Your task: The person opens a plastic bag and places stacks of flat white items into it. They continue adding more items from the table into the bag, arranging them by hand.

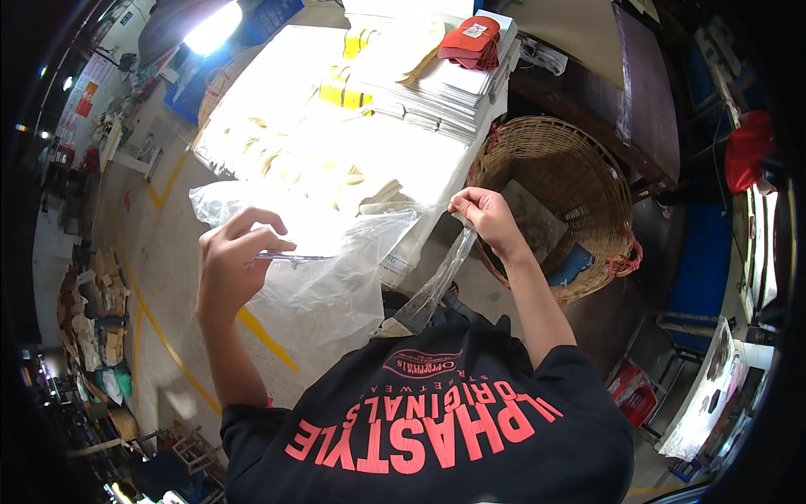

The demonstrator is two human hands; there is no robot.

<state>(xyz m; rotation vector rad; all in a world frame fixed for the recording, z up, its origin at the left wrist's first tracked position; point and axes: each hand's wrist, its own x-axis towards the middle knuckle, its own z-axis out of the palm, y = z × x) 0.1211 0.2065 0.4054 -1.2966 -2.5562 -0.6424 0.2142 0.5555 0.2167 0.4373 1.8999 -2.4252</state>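
Observation:
My left hand (235, 252) is closed, its thumb and fingers pinching at a clear plastic bag (336, 298). A thin item with a bluish-grey edge (292, 256) shows at its fingertips; glare hides what it is. The bag spreads to the right from this hand and hangs over the near edge of the table. My right hand (489, 220) is closed in a pinch on a crumpled clear plastic strip (443, 281), which hangs down toward my shirt. Both hands are raised in front of the brightly lit table (420, 160).
Pale paper pieces (336, 189) lie loose on the table. Behind them are paper stacks (428, 109) and a red cloth bundle (470, 42). A large wicker basket (588, 151) stands right of the table. A lamp (213, 29) hangs at upper left.

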